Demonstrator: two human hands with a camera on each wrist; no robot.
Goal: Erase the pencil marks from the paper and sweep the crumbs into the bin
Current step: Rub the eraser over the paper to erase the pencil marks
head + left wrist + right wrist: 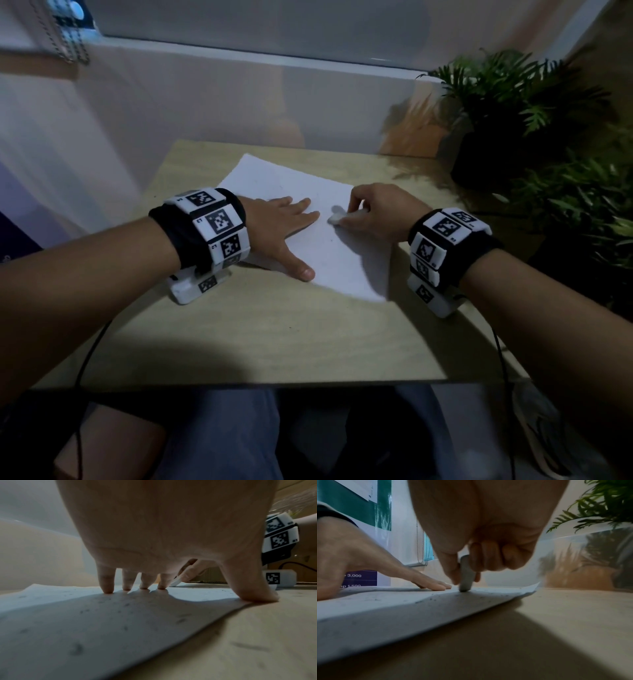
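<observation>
A white sheet of paper [291,185] lies at an angle on the light wooden table [274,335]. My left hand [287,226] rests flat on the sheet's left part, fingers straight and spread, thumb at the near edge. My right hand [373,212] pinches a white eraser [337,218] between thumb and fingers. The eraser's tip [465,586] touches the paper close to the left fingertips [440,586]. Small dark crumbs [435,599] and faint smudges [77,649] dot the sheet [85,622]. No bin shows in any view.
A potted fern [507,113] stands at the table's far right corner, with more foliage [589,205] beside the right edge. A white wall and window sill [239,58] run behind the table. Cables [503,377] hang from both wrist bands. My legs are under the near edge.
</observation>
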